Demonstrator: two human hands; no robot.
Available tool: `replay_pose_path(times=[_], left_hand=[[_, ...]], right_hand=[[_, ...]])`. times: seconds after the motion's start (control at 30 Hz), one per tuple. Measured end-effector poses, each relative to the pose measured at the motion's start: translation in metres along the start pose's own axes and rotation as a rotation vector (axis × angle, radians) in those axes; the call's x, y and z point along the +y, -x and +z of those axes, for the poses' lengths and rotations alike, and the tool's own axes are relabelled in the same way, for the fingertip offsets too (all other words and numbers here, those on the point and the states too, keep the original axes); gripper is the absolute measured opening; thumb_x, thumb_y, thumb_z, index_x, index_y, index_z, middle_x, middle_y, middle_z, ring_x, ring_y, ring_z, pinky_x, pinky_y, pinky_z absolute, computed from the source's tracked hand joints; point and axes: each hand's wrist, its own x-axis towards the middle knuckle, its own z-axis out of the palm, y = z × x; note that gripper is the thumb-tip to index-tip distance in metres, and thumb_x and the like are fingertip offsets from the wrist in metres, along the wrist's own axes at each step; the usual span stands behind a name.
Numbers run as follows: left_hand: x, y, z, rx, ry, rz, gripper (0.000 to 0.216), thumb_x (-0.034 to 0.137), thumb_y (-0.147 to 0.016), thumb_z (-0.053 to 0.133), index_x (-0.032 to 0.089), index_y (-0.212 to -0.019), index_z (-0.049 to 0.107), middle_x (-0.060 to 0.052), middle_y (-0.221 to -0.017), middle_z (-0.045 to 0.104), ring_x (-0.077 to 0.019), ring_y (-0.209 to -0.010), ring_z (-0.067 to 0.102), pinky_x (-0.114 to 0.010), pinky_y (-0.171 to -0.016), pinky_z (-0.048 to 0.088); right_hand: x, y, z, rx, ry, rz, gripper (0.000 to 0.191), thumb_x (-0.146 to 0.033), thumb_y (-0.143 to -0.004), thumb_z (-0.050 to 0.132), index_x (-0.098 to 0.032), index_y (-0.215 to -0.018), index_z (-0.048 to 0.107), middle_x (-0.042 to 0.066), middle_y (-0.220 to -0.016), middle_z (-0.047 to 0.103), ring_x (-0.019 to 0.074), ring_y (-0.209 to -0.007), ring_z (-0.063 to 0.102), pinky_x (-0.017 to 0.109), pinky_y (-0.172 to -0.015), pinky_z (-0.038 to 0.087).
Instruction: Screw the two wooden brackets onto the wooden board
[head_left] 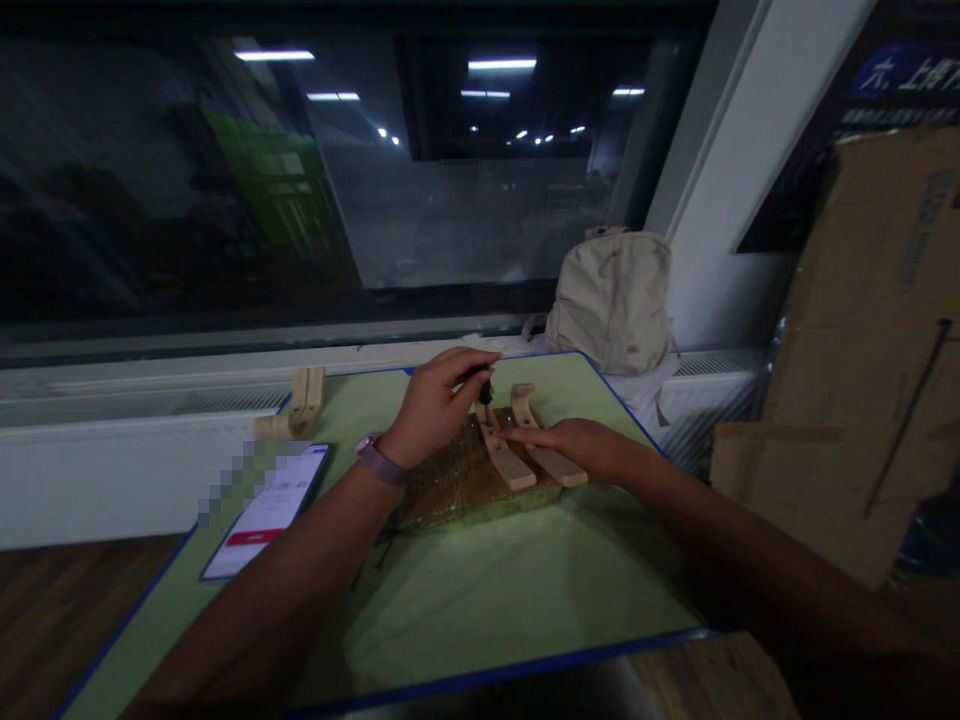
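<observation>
My left hand (442,400) is closed around a small dark-handled tool (484,388), held upright with its tip down on a pale wooden curved piece (504,460). My right hand (574,442) lies flat with fingers stretched out, pressing a second wooden piece (553,462) beside the first. Both pieces rest on a brown block wrapped in shiny film (457,485) on the green mat (480,590). A watch with a pinkish strap (379,460) sits on my left wrist.
A lit phone (270,510) lies at the mat's left. Another wooden assembly (300,403) stands at the mat's far left corner. A beige backpack (611,300) leans by the dark window. Cardboard sheets (862,350) stand at right.
</observation>
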Motion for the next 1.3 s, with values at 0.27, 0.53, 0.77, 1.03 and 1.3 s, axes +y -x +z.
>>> replay_pose_path(times=[0.27, 0.53, 0.77, 1.03, 1.3], left_hand=[[-0.0006, 0.0005, 0.0013, 0.031, -0.022, 0.037, 0.02, 0.025, -0.087, 0.066, 0.024, -0.107, 0.071, -0.006, -0.108, 0.066, -0.0174, -0.101, 0.062, -0.035, -0.09, 0.053], [-0.0023, 0.0013, 0.0013, 0.003, 0.0, 0.008, 0.029, 0.017, -0.089, 0.06, 0.023, -0.117, 0.067, -0.006, -0.107, 0.069, -0.0171, -0.101, 0.064, -0.033, -0.091, 0.053], [-0.0025, 0.0034, 0.0048, -0.034, 0.132, -0.052, 0.025, 0.018, -0.09, 0.056, 0.02, -0.113, 0.064, -0.009, -0.111, 0.068, -0.0178, -0.103, 0.065, -0.034, -0.089, 0.055], [0.0002, -0.0007, 0.0003, 0.097, 0.033, -0.027, 0.011, 0.022, -0.083, 0.07, 0.021, -0.093, 0.072, -0.003, -0.085, 0.068, -0.0149, -0.081, 0.063, -0.028, -0.073, 0.053], [0.0027, 0.0028, 0.0006, -0.043, 0.201, -0.137, 0.021, 0.023, -0.09, 0.058, 0.019, -0.108, 0.068, -0.007, -0.106, 0.072, -0.0158, -0.094, 0.069, -0.032, -0.087, 0.056]], right_hand=[[0.0042, -0.0016, 0.0033, 0.0, 0.015, -0.009, 0.076, -0.011, -0.083, 0.057, -0.035, -0.151, 0.035, 0.003, -0.082, 0.071, 0.0181, -0.065, 0.063, 0.024, -0.06, 0.038], [-0.0004, -0.0008, -0.0011, -0.006, -0.033, 0.005, 0.073, -0.011, -0.084, 0.057, -0.033, -0.15, 0.037, 0.002, -0.08, 0.071, 0.0172, -0.061, 0.06, 0.025, -0.06, 0.037], [0.0001, -0.0012, -0.0004, -0.001, -0.036, 0.009, 0.074, -0.01, -0.083, 0.057, -0.036, -0.149, 0.038, 0.002, -0.078, 0.07, 0.0167, -0.061, 0.06, 0.024, -0.058, 0.036], [-0.0001, -0.0013, -0.0004, -0.006, 0.021, 0.004, 0.076, -0.008, -0.082, 0.056, -0.035, -0.15, 0.036, 0.006, -0.088, 0.071, 0.0207, -0.071, 0.063, 0.026, -0.063, 0.038], [-0.0027, -0.0009, -0.0036, -0.029, 0.024, 0.021, 0.075, -0.008, -0.082, 0.053, -0.034, -0.151, 0.035, 0.003, -0.076, 0.067, 0.0183, -0.062, 0.058, 0.025, -0.059, 0.035]])
